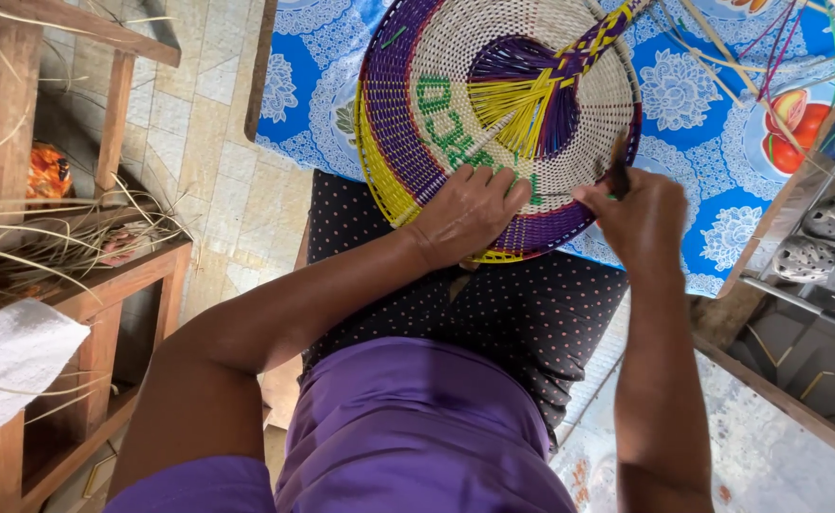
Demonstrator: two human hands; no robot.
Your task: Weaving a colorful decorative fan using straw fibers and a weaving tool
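- Sitting on a seat, the person wears a purple top point(417, 427) and a dark dotted skirt point(493, 313), and both arms reach out over the lap.
- The left hand point(470, 214) lies flat on the near edge of the round woven fan point(498, 123), with its fingers curled over the purple and yellow rim to keep it from sliding.
- The right hand point(641, 218) is closed tight around a thin dark tool point(619, 173). Its tip touches the weave near the rim on the right side.
- I think the tool should slip gently under just one strand. Pressing the fan down firmly helps, and going slowly keeps the strands from snapping.
- The fan rests half on the lap and half on the blue flowered cloth point(702, 142) of the table.
- Loose coloured strips point(778, 47) lie farther off on the cloth.
- A wooden shelf point(104, 285) with dry straw stands off to the left.
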